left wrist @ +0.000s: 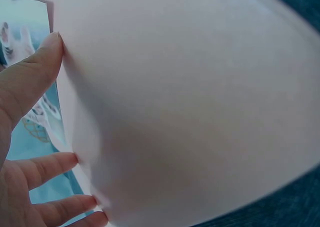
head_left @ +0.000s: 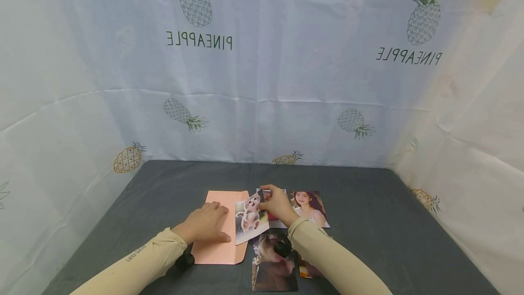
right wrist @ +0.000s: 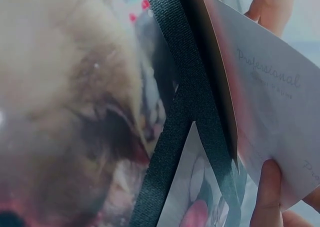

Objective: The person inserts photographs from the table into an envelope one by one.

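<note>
A pink envelope [head_left: 221,254] lies on the dark table with its flap side to the right. My left hand [head_left: 206,224] rests on it, fingers spread; the left wrist view shows the thumb and fingertips along the edge of its pale surface [left wrist: 200,97]. My right hand [head_left: 277,204] pinches a photo print of a pale spotted animal [head_left: 247,217], tilted over the envelope's right edge. Whether the print's left edge is inside the envelope I cannot tell. The right wrist view shows the print's white back [right wrist: 280,112] with faint lettering, and fingers [right wrist: 270,192] pinching its edge.
A portrait photo [head_left: 304,206] lies right of my right hand. Another print [head_left: 277,224] is partly under that hand. Nearer me lie a dark animal photo [head_left: 274,279] and one mostly hidden by the right forearm [head_left: 304,271]. Pineapple-patterned cloth [head_left: 262,126] hangs around the table [head_left: 163,195].
</note>
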The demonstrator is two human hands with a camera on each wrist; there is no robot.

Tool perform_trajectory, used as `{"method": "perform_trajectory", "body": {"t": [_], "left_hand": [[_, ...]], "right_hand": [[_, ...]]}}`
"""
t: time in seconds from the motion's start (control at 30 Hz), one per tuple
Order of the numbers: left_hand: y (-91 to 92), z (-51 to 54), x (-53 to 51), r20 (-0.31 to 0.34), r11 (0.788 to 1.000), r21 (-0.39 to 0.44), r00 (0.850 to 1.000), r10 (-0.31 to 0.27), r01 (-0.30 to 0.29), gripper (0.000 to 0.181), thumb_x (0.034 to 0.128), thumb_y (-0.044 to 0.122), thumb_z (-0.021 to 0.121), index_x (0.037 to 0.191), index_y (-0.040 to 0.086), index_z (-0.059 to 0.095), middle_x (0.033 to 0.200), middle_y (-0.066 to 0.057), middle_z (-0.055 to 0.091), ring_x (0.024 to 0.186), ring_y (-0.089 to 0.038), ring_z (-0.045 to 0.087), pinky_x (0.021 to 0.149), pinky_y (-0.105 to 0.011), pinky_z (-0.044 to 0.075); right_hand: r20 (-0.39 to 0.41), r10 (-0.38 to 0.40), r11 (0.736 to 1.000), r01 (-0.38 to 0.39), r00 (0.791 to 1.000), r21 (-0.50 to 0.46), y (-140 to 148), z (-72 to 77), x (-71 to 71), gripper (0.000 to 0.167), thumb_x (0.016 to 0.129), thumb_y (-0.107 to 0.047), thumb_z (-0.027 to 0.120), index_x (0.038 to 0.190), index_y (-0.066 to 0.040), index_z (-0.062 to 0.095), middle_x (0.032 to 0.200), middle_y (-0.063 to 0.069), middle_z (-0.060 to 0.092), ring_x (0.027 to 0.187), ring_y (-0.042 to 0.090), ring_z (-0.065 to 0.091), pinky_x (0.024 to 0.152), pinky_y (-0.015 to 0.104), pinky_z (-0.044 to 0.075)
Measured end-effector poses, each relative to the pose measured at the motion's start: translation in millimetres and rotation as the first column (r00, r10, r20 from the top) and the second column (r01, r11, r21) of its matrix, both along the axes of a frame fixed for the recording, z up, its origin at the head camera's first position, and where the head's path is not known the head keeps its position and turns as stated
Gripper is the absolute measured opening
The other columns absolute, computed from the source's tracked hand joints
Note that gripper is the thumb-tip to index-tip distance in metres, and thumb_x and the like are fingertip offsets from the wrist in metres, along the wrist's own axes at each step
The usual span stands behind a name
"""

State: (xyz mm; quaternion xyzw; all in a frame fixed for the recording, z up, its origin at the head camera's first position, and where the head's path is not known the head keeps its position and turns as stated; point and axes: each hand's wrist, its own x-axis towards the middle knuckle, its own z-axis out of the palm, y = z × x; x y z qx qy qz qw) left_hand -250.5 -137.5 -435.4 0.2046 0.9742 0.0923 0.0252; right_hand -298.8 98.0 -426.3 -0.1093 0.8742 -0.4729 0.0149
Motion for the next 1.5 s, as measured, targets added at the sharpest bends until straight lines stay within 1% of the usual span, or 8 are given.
{"method": "perform_trajectory", "body": {"t": [0.3, 0.47, 0.73, 0.9, 1.07, 1.23, 1.3, 1.5], "left_hand": [[0.1, -0.8, -1.0, 0.004, 1.0, -0.008, 1.0, 0.019, -0.019, 0.076, 0.0694, 0.054, 0.079, 0.126, 0.008, 0.059, 0.129, -0.016, 0.054, 0.117, -0.034, 0.051, 0.092, -0.051, 0.047], [-0.5, -0.5, 0.2, 0.0, 1.0, -0.001, 1.0, 0.012, -0.012, 0.076, 0.0683, 0.054, 0.08, 0.125, 0.007, 0.059, 0.128, -0.016, 0.054, 0.116, -0.034, 0.052, 0.09, -0.051, 0.048], [-0.5, -1.2, 0.1, 0.009, 1.0, 0.006, 1.0, 0.012, -0.012, 0.076, 0.0687, 0.054, 0.08, 0.125, 0.008, 0.059, 0.129, -0.016, 0.054, 0.117, -0.034, 0.052, 0.092, -0.051, 0.047], [-0.4, -1.8, -0.6, 0.009, 1.0, 0.007, 1.0, 0.01, -0.01, 0.076, 0.0686, 0.054, 0.08, 0.125, 0.007, 0.059, 0.128, -0.016, 0.055, 0.116, -0.033, 0.052, 0.092, -0.051, 0.047], [-0.1, -2.0, -1.4, 0.008, 1.0, 0.002, 1.0, 0.016, -0.016, 0.077, 0.0678, 0.055, 0.08, 0.125, 0.007, 0.059, 0.128, -0.016, 0.055, 0.115, -0.032, 0.053, 0.092, -0.051, 0.047], [0.3, -2.4, -1.6, 0.019, 1.0, 0.001, 1.0, 0.025, -0.025, 0.078, 0.0677, 0.055, 0.08, 0.126, 0.008, 0.059, 0.13, -0.016, 0.054, 0.117, -0.033, 0.052, 0.094, -0.052, 0.047], [0.6, -2.4, -1.6, 0.024, 1.0, 0.0, 0.999, 0.029, -0.029, 0.078, 0.0677, 0.055, 0.08, 0.126, 0.008, 0.059, 0.13, -0.016, 0.054, 0.118, -0.033, 0.052, 0.094, -0.052, 0.046], [0.8, -1.1, -1.4, 0.03, 0.999, -0.005, 0.999, 0.035, -0.035, 0.079, 0.0674, 0.055, 0.081, 0.126, 0.008, 0.059, 0.131, -0.016, 0.054, 0.118, -0.033, 0.052, 0.095, -0.052, 0.047]], "right_hand": [[0.01, 0.0, 1.0, 0.0, 1.0, -0.004, -3, 1.1, 0.3, 0.061, 0.074, -0.001, 0.078, 0.131, 0.0, 0.057, 0.089, 0.012, 0.06, 0.066, 0.015, 0.049, 0.057, 0.026, 0.044], [0.023, 0.001, 1.0, -0.001, 1.0, -0.012, -4, -0.2, 0.6, 0.061, 0.075, 0.0, 0.078, 0.132, -0.002, 0.057, 0.093, 0.012, 0.061, 0.07, 0.016, 0.053, 0.058, 0.027, 0.046], [0.022, 0.008, 0.999, -0.009, 1.0, 0.035, -7, -3.5, 2.3, 0.062, 0.076, -0.005, 0.079, 0.134, -0.007, 0.057, 0.101, 0.013, 0.063, 0.078, 0.019, 0.057, 0.062, 0.029, 0.048], [0.035, 0.034, 0.998, -0.035, 0.999, 0.044, -5, -3.8, 3.3, 0.064, 0.078, -0.007, 0.078, 0.137, -0.006, 0.054, 0.102, 0.015, 0.063, 0.078, 0.019, 0.057, 0.064, 0.03, 0.048], [0.038, 0.054, 0.998, -0.056, 0.998, 0.042, -1, -3.5, 4.5, 0.066, 0.079, -0.008, 0.078, 0.14, -0.006, 0.051, 0.107, 0.018, 0.064, 0.086, 0.024, 0.061, 0.066, 0.031, 0.051], [0.041, 0.065, 0.997, -0.066, 0.997, 0.032, 3, -3.1, 8.4, 0.065, 0.078, -0.005, 0.077, 0.139, -0.004, 0.051, 0.105, 0.017, 0.066, 0.084, 0.021, 0.061, 0.063, 0.029, 0.052], [0.045, 0.08, 0.997, -0.081, 0.996, 0.012, 5, -3.7, 11.0, 0.065, 0.078, -0.002, 0.076, 0.138, -0.002, 0.051, 0.102, 0.017, 0.066, 0.079, 0.018, 0.061, 0.061, 0.029, 0.054], [0.12, 0.12, 0.987, -0.106, 0.985, -0.119, 11, -3.8, 22.2, 0.066, 0.076, 0.006, 0.074, 0.137, 0.007, 0.049, 0.099, 0.017, 0.063, 0.071, 0.014, 0.063, 0.062, 0.032, 0.058]]}}
